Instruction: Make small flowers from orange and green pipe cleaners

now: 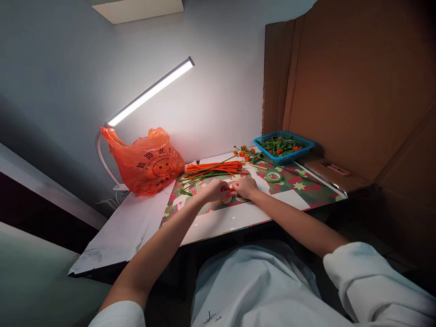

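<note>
Both hands are meeting just in front of the pile of orange and green stems [214,170], the left hand [215,190] and right hand [245,187] pinching a small orange piece [232,187] between their fingertips. An orange plastic bag [146,161] is sitting left of that pile, a roll of green tape [274,177] is lying to its right, and a blue basket [284,147] is standing further right, behind the tape.

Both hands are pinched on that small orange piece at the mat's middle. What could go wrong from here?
1. The left hand and right hand hide the orange piece, so a slipping grip may go unseen.
2. The stems lie loose just behind the hands; a forearm sweep could scatter them.
3. The tape roll sits by the right wrist and might get knocked.
</note>
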Motion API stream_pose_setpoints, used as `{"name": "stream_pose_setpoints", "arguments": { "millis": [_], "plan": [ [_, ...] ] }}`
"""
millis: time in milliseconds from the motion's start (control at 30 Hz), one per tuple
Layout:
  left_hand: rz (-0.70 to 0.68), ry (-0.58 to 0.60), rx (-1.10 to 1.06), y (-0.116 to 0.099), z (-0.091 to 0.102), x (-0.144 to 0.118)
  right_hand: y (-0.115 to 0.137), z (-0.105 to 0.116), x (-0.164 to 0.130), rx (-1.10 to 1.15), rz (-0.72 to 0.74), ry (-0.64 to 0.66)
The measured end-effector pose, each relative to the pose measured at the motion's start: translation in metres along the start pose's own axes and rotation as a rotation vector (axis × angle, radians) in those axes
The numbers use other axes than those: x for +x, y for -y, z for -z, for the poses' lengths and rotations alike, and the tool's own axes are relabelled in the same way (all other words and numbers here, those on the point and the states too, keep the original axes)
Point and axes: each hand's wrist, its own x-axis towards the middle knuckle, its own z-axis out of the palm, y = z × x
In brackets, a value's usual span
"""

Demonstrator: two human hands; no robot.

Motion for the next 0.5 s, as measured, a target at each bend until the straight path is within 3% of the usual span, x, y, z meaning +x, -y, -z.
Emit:
{"name": "stream_pose_setpoints", "arguments": {
  "millis": [500],
  "plan": [
    [0.006,-0.202,-0.017,0.003,-0.015,-0.001,0.0,0.0,-0.001,0.118,-0.021,-0.097]
  ]
}}
